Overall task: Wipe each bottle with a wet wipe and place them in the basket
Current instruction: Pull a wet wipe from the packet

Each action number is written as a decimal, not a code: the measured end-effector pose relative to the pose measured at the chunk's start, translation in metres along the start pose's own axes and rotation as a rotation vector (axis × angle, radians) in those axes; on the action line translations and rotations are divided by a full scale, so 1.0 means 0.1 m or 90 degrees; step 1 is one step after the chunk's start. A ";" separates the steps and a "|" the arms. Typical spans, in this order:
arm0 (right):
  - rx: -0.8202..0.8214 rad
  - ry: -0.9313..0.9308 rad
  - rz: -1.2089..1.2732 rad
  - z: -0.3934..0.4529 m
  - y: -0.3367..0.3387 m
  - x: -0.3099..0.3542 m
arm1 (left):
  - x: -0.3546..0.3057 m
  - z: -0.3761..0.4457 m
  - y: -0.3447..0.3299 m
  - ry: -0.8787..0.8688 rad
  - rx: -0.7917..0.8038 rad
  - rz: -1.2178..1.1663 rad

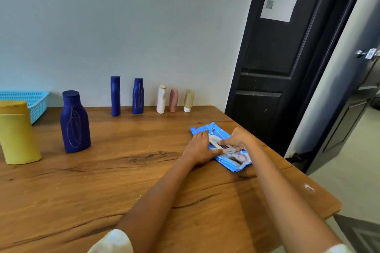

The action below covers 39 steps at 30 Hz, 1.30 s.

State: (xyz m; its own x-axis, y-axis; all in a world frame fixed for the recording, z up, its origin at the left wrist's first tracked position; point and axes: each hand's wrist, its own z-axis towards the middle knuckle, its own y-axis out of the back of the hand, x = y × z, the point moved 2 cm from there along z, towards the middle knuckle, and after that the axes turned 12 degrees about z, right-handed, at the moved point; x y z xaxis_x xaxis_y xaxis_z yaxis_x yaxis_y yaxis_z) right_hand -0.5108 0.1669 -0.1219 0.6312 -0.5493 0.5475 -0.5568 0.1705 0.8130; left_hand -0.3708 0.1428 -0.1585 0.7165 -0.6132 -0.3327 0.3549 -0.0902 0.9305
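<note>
A blue wet-wipe pack (218,129) lies flat on the wooden table (123,181) at the right. My left hand (198,148) presses flat on its left side. My right hand (238,139) pinches the white flap on top of the pack. Several bottles stand on the table: a yellow bottle (17,135) at the far left, a big blue bottle (75,122), a tall blue bottle (115,96), a smaller blue bottle (138,96), a white bottle (161,99), a pink tube (174,100) and a beige tube (188,100). The light-blue basket (30,98) sits at the back left.
The grey wall runs right behind the row of bottles. A dark door (273,57) stands at the table's right rear corner. The table's right edge drops to the floor near an open doorway.
</note>
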 end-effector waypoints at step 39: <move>0.117 -0.014 0.265 -0.04 0.07 -0.07 | -0.11 0.20 -0.11 0.004 0.003 0.083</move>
State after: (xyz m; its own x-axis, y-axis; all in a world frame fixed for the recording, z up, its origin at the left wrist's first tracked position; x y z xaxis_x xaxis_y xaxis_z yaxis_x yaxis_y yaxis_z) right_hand -0.5169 0.1756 -0.1189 0.3232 -0.4829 0.8138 -0.8482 0.2336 0.4754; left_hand -0.3946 0.1342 -0.1619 0.7602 -0.6151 -0.2092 0.2553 -0.0133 0.9668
